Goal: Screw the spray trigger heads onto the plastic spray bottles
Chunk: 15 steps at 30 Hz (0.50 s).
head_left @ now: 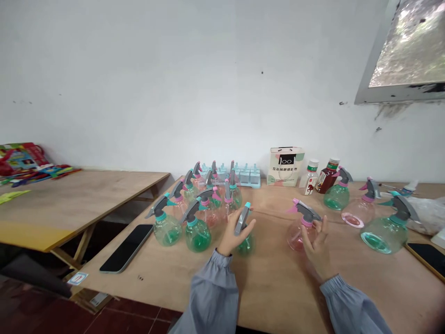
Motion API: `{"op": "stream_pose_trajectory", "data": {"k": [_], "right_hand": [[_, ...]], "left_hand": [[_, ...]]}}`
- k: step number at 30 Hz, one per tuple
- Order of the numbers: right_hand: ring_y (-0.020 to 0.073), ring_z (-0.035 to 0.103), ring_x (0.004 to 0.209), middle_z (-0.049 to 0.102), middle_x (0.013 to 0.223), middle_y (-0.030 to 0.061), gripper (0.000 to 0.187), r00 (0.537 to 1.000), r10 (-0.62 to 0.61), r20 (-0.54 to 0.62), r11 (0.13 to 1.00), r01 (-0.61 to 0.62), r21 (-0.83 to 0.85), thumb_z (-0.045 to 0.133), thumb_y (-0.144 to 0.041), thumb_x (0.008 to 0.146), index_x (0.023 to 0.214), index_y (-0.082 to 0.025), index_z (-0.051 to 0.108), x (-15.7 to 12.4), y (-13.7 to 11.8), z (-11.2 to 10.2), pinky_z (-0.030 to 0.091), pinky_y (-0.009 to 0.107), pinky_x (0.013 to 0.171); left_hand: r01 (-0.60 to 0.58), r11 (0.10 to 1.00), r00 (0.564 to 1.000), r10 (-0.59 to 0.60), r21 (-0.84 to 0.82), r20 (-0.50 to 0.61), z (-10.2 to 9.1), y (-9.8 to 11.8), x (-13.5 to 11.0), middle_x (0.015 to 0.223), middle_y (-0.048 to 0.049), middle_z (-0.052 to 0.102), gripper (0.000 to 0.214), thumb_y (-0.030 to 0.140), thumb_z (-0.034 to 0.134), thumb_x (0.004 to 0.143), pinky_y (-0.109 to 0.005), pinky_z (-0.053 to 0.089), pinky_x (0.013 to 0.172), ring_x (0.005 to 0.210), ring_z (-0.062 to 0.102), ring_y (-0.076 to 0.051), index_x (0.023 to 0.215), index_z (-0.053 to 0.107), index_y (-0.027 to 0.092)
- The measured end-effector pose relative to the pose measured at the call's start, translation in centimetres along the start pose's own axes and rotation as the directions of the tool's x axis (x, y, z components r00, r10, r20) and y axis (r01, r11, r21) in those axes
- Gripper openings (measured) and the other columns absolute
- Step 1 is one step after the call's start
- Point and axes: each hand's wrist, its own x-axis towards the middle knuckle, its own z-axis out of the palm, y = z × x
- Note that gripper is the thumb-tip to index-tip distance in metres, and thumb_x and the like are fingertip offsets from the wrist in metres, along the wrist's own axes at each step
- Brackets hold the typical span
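Note:
My left hand (233, 235) is wrapped round a green spray bottle (245, 245) with a grey trigger head, standing at the right end of a cluster of green and pink spray bottles (194, 208). My right hand (317, 246) curls against a pink spray bottle (299, 231) with a grey head and pink nozzle, standing alone on the wooden table (278, 283). Both sleeves are grey-blue.
Further right stand a green bottle (336, 195), a pink one (358, 209) and a larger green one (385, 231). A black phone (127, 248) lies near the left edge. At the back are an ice-pop mould (245, 176), a paper bag (285, 166) and two drink bottles (318, 176).

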Motion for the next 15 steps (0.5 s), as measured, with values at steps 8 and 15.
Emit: {"op": "stream_pose_trajectory", "data": {"k": [8, 15], "right_hand": [[0.0294, 0.062, 0.119, 0.061, 0.129, 0.0185, 0.085, 0.98, 0.182, 0.081, 0.98, -0.187, 0.061, 0.05, -0.061, 0.092, 0.157, -0.018, 0.016, 0.2, -0.2, -0.4, 0.05, 0.049, 0.1], [0.0273, 0.061, 0.114, 0.06, 0.122, 0.0141, 0.06, 0.991, 0.122, 0.046, 0.986, -0.126, 0.11, 0.055, -0.059, 0.09, 0.135, -0.021, 0.042, -0.1, 1.0, 0.0, 0.049, 0.05, 0.098]], "left_hand": [[0.147, 0.985, 0.975, -0.13, 0.089, -0.179, -3.6, -1.0, -0.7, 0.072, 0.001, 0.068, 0.042, 0.043, 0.074, 0.076, -0.026, 0.05, 0.067, 0.063, 0.06, -0.014, 0.109, 0.071, 0.018], [0.052, 0.991, 0.925, -0.001, 0.124, -0.38, -3.5, -1.8, 0.2, 0.092, -0.0025, 0.069, 0.056, 0.045, 0.08, 0.07, -0.034, 0.051, 0.084, 0.084, 0.066, -0.019, 0.118, 0.062, 0.022]]}}
